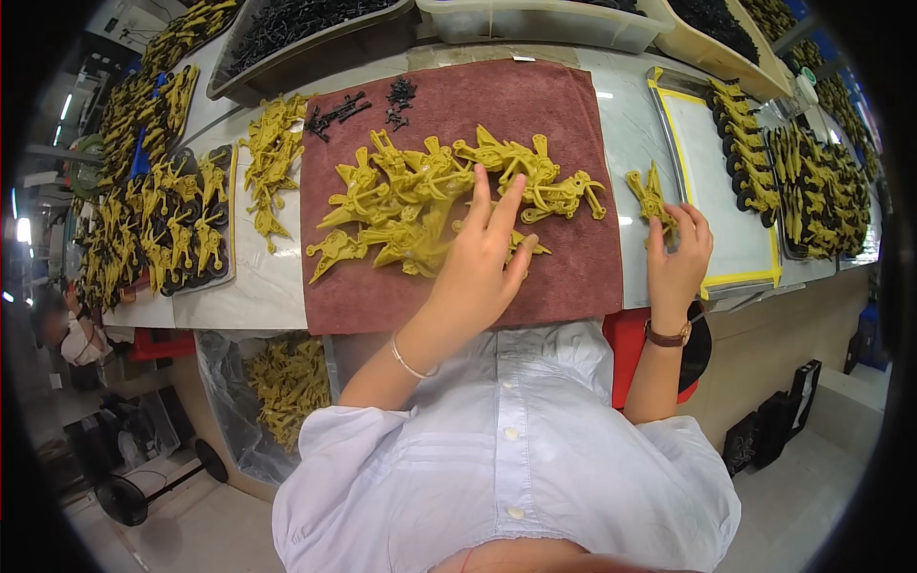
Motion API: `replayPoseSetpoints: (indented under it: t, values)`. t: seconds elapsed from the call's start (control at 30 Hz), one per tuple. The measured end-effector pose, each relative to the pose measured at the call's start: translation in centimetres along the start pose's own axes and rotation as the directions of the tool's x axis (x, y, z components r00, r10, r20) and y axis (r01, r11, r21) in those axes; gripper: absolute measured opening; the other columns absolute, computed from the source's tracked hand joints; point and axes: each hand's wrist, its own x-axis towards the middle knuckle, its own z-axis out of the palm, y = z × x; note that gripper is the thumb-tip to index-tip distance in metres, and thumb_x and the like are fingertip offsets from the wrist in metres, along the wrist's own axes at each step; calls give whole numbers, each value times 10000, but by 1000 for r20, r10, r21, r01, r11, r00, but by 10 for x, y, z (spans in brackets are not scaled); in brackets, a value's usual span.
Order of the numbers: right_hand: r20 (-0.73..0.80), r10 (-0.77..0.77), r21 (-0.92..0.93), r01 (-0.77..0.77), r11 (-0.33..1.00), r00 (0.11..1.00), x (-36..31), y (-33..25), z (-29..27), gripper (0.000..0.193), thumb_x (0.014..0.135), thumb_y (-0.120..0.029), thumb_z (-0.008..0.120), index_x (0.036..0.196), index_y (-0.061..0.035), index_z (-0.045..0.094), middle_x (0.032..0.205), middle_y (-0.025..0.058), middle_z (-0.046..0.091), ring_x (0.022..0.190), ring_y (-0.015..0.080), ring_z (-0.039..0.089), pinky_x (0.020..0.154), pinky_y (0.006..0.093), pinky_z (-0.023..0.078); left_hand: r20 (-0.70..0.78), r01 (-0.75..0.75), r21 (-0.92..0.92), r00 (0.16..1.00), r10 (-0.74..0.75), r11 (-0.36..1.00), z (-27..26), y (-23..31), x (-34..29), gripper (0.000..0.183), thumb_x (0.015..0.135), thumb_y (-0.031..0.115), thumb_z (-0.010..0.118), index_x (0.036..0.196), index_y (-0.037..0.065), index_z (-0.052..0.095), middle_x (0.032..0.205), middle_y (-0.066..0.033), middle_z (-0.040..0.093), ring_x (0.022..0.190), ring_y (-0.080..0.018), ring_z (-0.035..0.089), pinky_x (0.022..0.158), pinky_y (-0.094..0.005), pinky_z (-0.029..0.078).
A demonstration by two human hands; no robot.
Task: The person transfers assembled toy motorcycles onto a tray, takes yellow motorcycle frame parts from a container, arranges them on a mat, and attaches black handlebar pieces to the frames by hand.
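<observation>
Left hand (482, 260): fingers spread over near side of yellow pile (361, 191) on red-brown cloth (568, 286); no hold visible. Right hand (680, 258): fingers curved, part-open, at single yellow part (651, 199) right of cloth; grip cannot be told. Part's long axis runs roughly near-far, narrow tip far. Step, judged: handling loose parts; next move calls for securing fingertips around one.

Pale floor (798, 506), beige wall (764, 334) at right, white lights (24, 229) far left.
</observation>
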Motion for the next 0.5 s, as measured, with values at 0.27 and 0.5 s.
replayPoseSetpoints:
  t: [0.27,0.5]
  values:
    - [248,-727,311,659,685,640,42,-31,15,246,722,-24,665,957,-86,704,1128,71,637,1048,274,596,878,386,458,-101,-335,209,927,361,919,14,-10,10,356,722,39,743,1071,71,683,1169,-125,618,1090,-336,583,933,-432,461]
    - [272,-815,398,712,579,511,45,-36,0,226,715,-19,691,932,-82,707,1071,55,645,1003,248,609,816,362,484,-19,-326,305,937,347,895,16,-11,12,375,666,95,784,1031,112,698,1232,-97,594,1181,-290,531,1014,-466,341]
